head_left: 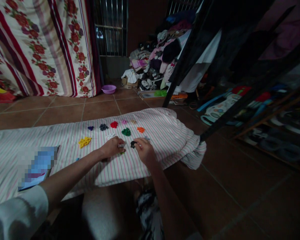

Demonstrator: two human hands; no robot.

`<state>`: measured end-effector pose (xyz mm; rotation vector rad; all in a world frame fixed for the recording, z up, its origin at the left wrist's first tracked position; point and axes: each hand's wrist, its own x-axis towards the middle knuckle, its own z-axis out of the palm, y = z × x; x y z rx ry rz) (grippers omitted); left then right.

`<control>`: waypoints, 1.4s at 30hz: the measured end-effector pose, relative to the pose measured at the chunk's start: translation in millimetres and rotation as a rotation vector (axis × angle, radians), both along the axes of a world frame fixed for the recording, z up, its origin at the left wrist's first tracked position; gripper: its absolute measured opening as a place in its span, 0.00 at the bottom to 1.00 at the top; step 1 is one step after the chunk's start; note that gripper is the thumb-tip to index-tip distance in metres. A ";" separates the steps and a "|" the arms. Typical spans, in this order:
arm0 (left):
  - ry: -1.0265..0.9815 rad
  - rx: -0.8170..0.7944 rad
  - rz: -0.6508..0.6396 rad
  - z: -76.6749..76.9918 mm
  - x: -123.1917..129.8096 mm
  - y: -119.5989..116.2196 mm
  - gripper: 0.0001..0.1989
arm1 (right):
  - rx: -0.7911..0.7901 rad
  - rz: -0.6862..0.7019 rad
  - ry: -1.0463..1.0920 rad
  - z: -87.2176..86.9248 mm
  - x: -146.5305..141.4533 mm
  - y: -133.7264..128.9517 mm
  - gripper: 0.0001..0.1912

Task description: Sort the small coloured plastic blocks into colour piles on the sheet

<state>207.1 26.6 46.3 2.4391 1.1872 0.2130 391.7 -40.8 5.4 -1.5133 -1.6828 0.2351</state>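
My left hand (pixel 112 147) is over a striped cloth (pixel 165 133), fingers curled and thumb bent in beside some pale grey pieces (pixel 123 144); what it pinches is too small to make out. Beneath its thumb lie light green pieces (pixel 122 153). My right hand (pixel 145 151) pinches at the edge of a small black pile (pixel 133 144); anything between its fingertips is hidden. Around them lie small piles sorted by colour: white (pixel 111 136), dark green (pixel 126 132), orange (pixel 140 129), red (pixel 114 124), dark grey (pixel 104 127) and yellow (pixel 85 142).
A tablet-like device (pixel 40 166) with a blurred screen lies at the cloth's left. Dark poles (pixel 180 63) rise beyond the right end. A purple basin (pixel 109 89) sits on the tiled floor, near heaped clothes (pixel 160 56). A shoe rack (pixel 272 133) stands at right.
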 end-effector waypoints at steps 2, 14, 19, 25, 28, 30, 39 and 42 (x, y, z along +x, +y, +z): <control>0.018 -0.008 -0.021 -0.6 -10.7 -6.6 0.12 | -0.040 0.072 -0.019 3.5 -12.7 -3.9 0.13; 0.033 0.023 -0.016 -12.5 -9.3 -17.0 0.11 | -0.199 0.165 -0.253 -3.2 -50.2 -0.9 0.25; 0.017 0.019 -0.009 -11.8 -13.0 -22.9 0.09 | -0.212 0.197 -0.229 -6.9 -48.5 -0.8 0.23; -0.011 0.028 0.022 -15.1 -10.8 -25.6 0.13 | -0.222 0.195 -0.168 -5.6 -44.6 -1.4 0.22; -0.028 0.038 0.037 -17.8 -11.2 -25.4 0.15 | -0.224 0.211 -0.131 -4.6 -42.5 -2.7 0.23; -0.037 0.040 0.036 -20.2 -12.1 -24.7 0.14 | -0.233 0.218 -0.125 -3.5 -41.6 -3.4 0.23; -0.078 0.057 0.037 -27.8 -15.4 -22.9 0.14 | -0.238 0.218 -0.113 1.0 -42.8 -4.3 0.24; -0.096 0.057 0.026 -26.1 -16.2 -21.3 0.12 | -0.241 0.239 -0.125 -1.6 -42.3 -2.7 0.23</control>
